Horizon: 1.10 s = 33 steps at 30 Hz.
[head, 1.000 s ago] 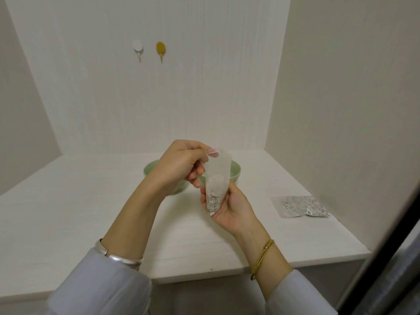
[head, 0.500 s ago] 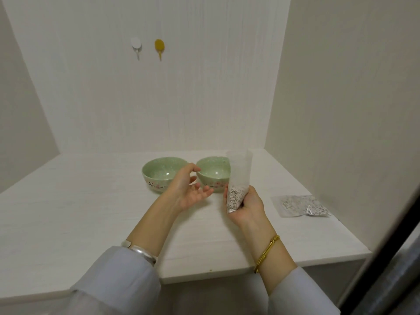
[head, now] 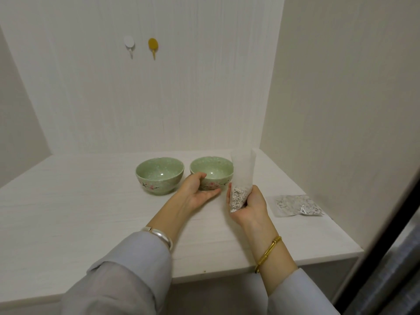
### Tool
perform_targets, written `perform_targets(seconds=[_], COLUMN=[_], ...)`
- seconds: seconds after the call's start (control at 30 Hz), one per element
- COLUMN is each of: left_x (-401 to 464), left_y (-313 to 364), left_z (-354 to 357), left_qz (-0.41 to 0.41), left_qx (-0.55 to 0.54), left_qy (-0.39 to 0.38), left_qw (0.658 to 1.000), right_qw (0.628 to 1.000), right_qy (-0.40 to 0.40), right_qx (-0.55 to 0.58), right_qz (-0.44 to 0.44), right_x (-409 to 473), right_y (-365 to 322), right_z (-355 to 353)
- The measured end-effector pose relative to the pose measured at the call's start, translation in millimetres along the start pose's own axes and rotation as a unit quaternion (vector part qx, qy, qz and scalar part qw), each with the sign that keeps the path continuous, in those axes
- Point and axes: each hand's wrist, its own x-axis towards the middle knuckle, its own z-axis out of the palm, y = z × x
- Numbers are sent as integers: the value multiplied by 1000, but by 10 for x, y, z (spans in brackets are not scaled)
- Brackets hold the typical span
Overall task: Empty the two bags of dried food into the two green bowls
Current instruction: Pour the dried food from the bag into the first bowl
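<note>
Two green bowls (head: 159, 175) (head: 212, 171), two bags of dried food (head: 241, 180) (head: 297, 204), two wall hooks (head: 129, 45) (head: 153, 47), two bracelets (head: 160, 236) (head: 268, 252)

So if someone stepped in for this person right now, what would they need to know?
Right hand: holds the open bag upright, dried food at its bottom.
Left hand: open, cupped at the near side of the right bowl, holding nothing.
Left bowl: beside it; both look empty.
Second bag: flat on the table, far right.
Done: nothing poured.
Left: empty both bags into the bowls.
</note>
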Motion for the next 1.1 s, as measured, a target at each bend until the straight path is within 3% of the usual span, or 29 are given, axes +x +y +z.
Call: perform_targets(seconds=[0.2,0.47,0.8,1.1], left_x=[-200,-430,-536,-488], left_y=[11,129,210,172], left_z=[-48,-361,-607,-689], left_qz=[-7,10,11,-16], left_qx=[50,249,370,430], left_qy=[23,45,-39,-82], left_qw=[998,967,928,899], right_qw=[998,997,997,995], right_qy=[-30,-43,-6,6], right_qx=[48,34,-57,-52], right_qz=[-18,-60,-58,-84], right_x=[-97,-52,65,-82], right_y=[-196,-370,-314,-200], right_z=[133,325,206,151])
